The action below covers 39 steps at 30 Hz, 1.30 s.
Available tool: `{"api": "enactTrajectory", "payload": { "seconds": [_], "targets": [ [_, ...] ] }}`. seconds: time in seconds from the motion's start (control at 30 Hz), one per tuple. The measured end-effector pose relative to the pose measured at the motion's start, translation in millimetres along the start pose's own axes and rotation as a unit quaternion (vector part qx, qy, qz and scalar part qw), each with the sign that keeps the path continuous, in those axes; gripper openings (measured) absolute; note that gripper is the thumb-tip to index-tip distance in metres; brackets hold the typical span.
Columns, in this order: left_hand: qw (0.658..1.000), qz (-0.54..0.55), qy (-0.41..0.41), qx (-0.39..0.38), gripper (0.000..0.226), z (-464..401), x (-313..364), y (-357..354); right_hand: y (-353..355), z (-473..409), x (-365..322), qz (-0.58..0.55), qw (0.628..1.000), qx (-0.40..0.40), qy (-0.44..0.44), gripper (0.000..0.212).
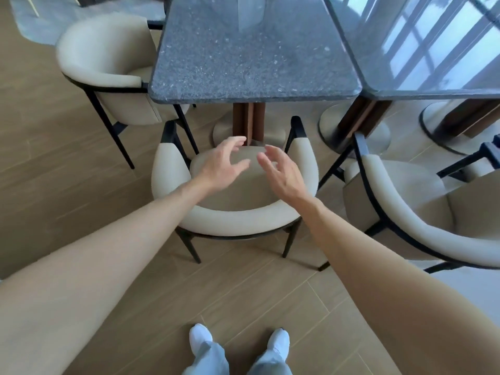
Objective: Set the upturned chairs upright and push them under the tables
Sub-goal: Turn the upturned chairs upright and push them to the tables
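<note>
A cream upholstered chair [238,215] with black legs stands upright in front of me, its seat facing the dark granite table [251,58] and partly under its near edge. My left hand [223,165] and my right hand [281,171] hover above the seat with fingers spread and relaxed, holding nothing and apart from the chair. A second cream chair [108,69] stands upright at the table's left side, tucked in. A third cream chair [422,207] stands upright at the right, before a second table [433,50].
The near table rests on a brown pedestal [249,120] with a round base. The right table has similar round bases [354,131]. Wooden plank floor surrounds the chairs; my white shoes [200,338] stand behind the near chair. A grey rug [54,20] lies at the far left.
</note>
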<state>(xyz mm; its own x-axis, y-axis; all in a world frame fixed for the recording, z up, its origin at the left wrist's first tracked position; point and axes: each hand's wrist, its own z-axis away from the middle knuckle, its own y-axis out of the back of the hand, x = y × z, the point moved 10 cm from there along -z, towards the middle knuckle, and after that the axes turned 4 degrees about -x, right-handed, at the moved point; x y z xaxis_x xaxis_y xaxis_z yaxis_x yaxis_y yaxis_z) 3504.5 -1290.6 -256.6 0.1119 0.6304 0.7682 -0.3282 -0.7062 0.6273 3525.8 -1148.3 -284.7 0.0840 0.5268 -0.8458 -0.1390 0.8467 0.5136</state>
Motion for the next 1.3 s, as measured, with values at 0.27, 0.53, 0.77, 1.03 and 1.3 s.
{"api": "enactTrajectory", "payload": {
  "seconds": [0.27,0.53,0.77,1.03,1.3],
  "targets": [
    [0.926,0.343,-0.030,0.154,0.046,40.4,123.7,-42.7,180.5,90.6,9.4,-0.149,0.975,0.164,0.013,0.049],
    [0.925,0.361,-0.083,0.086,0.050,-18.7,251.5,-165.5,366.3,185.5,109.4,-0.169,0.941,0.291,-0.038,0.048],
    [0.930,0.347,-0.122,-0.006,0.044,-112.1,362.2,-321.1,520.3,231.6,222.1,-0.129,0.924,0.345,-0.099,0.068],
    [0.937,0.342,-0.047,-0.051,0.041,-183.2,414.2,-486.0,633.8,241.9,334.9,-0.120,0.929,0.313,-0.156,0.022],
    [0.989,0.125,0.069,-0.026,0.049,-180.2,367.1,-511.8,636.1,189.2,440.0,-0.058,0.972,0.100,-0.203,0.058]
  ]
}}
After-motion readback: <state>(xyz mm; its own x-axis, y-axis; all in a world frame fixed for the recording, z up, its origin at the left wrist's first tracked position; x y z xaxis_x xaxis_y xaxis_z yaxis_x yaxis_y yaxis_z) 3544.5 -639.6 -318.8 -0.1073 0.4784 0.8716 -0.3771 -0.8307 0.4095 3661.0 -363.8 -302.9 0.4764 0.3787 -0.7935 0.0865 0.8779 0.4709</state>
